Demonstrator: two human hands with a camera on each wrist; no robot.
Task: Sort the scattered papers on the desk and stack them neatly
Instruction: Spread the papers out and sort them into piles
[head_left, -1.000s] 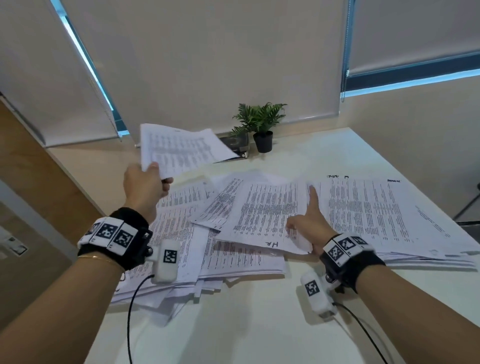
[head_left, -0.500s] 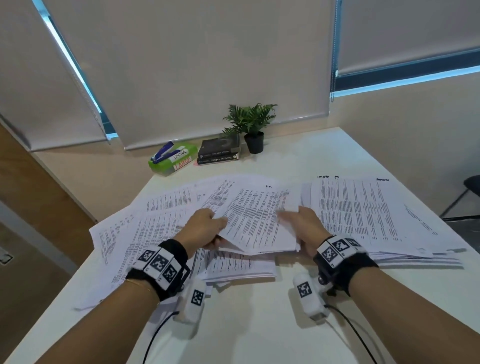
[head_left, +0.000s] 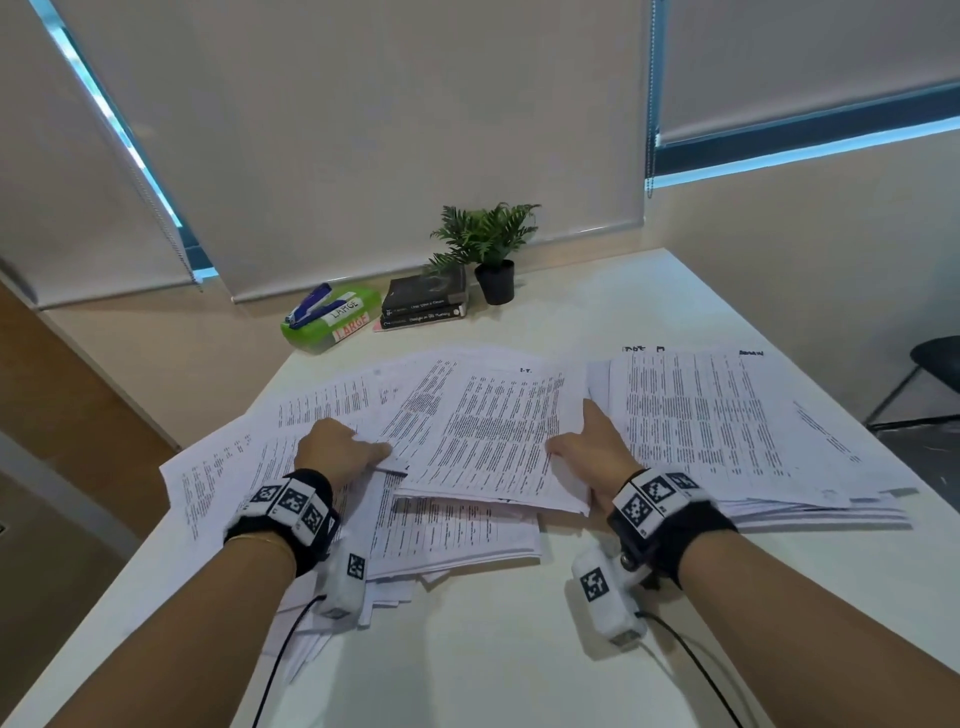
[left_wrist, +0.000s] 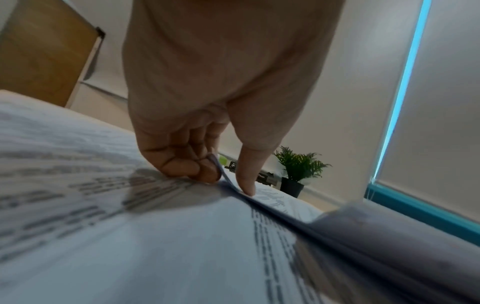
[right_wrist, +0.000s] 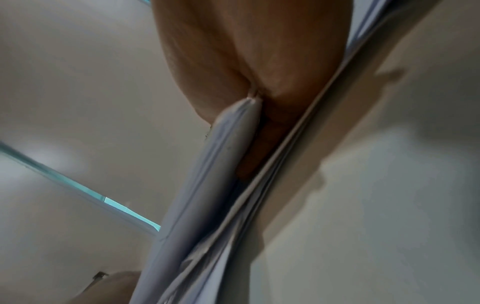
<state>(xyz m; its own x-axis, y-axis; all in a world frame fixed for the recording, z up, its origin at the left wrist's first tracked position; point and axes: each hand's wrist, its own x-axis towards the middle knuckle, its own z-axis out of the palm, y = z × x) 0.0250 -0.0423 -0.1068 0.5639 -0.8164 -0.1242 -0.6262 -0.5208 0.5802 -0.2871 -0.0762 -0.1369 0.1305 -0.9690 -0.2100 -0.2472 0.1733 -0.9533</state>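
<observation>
Printed papers lie scattered over the white desk (head_left: 493, 649). A sheaf of papers (head_left: 488, 441) sits slanted on top in the middle. My left hand (head_left: 343, 452) grips its left edge; the left wrist view shows the left hand (left_wrist: 226, 176) pinching the sheaf's edge (left_wrist: 262, 203) between thumb and curled fingers. My right hand (head_left: 592, 452) holds its right edge, thumb on top. In the right wrist view the right hand (right_wrist: 259, 82) has fingers under the sheaf (right_wrist: 228, 144). A broad pile of papers (head_left: 727, 415) lies to the right, loose sheets (head_left: 249, 457) to the left.
Along the far wall stand a potted plant (head_left: 493, 249), two dark books (head_left: 423, 301) and a green box (head_left: 332, 317) with a blue stapler on it. A dark chair (head_left: 935, 364) is beyond the desk's right edge. Another paper stack (head_left: 452, 530) lies under the sheaf.
A second ago my left hand held a sheet up in the air. It has come down and taken the sheaf's left edge. My right hand stays at the right edge.
</observation>
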